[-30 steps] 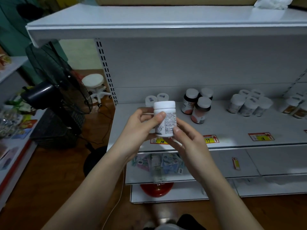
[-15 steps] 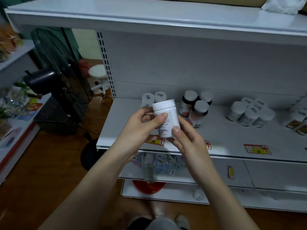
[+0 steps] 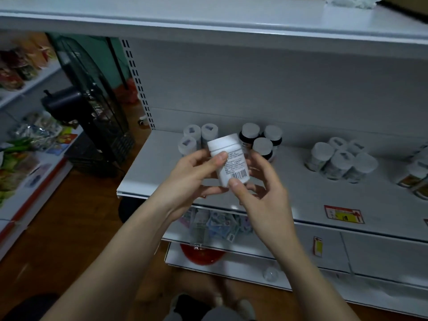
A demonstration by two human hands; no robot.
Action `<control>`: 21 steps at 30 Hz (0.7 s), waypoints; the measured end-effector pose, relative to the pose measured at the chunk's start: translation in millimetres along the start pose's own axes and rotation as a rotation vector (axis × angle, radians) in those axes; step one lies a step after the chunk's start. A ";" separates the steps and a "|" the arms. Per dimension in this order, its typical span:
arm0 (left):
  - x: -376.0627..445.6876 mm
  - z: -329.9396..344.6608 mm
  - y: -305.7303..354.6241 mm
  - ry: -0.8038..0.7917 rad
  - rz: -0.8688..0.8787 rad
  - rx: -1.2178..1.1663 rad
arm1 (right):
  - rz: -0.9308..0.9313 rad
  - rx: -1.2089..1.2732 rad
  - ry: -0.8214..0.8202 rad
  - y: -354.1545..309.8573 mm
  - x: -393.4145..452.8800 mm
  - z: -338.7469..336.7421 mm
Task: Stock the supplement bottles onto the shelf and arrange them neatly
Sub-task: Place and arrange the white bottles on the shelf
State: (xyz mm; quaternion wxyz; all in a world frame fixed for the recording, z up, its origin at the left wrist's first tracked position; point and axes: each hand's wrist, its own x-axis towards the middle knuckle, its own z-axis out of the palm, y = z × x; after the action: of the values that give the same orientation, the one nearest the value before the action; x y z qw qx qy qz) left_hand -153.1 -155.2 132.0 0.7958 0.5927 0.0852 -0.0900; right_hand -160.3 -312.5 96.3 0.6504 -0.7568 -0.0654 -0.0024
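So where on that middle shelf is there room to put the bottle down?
Bare shelf lies between the dark bottles and the white-capped cluster, and along the front edge above the price tag. The far right is crowded with more bottles.

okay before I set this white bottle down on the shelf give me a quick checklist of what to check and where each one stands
1. Grip: ok. Left hand and right hand both hold the white bottle.
2. Cap on: ok, white cap in place.
3. Label facing out: not ok. The barcode side faces the person.
4. Matching group: ok. Three white bottles stand at the shelf's left back, just behind the hands.
5. Free spot: ok. Bare shelf lies in front of that group.
6. Neighbours to avoid: ok, but the dark bottles stand close on the right.
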 end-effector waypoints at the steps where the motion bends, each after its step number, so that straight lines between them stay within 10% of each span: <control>1: -0.6 3.3 -1.5 -0.005 -0.002 -0.003 | 0.037 0.063 -0.029 -0.5 -0.4 -5.1; 21: 1.7 13.5 -2.2 0.012 -0.005 -0.006 | 0.069 0.211 -0.027 -6.4 4.1 -16.9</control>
State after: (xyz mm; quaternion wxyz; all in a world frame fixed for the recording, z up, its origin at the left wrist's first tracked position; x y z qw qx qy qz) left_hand -151.6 -168.8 133.3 0.7969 0.5905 0.0918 -0.0884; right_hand -155.6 -327.7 105.6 0.7251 -0.6860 -0.0480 0.0369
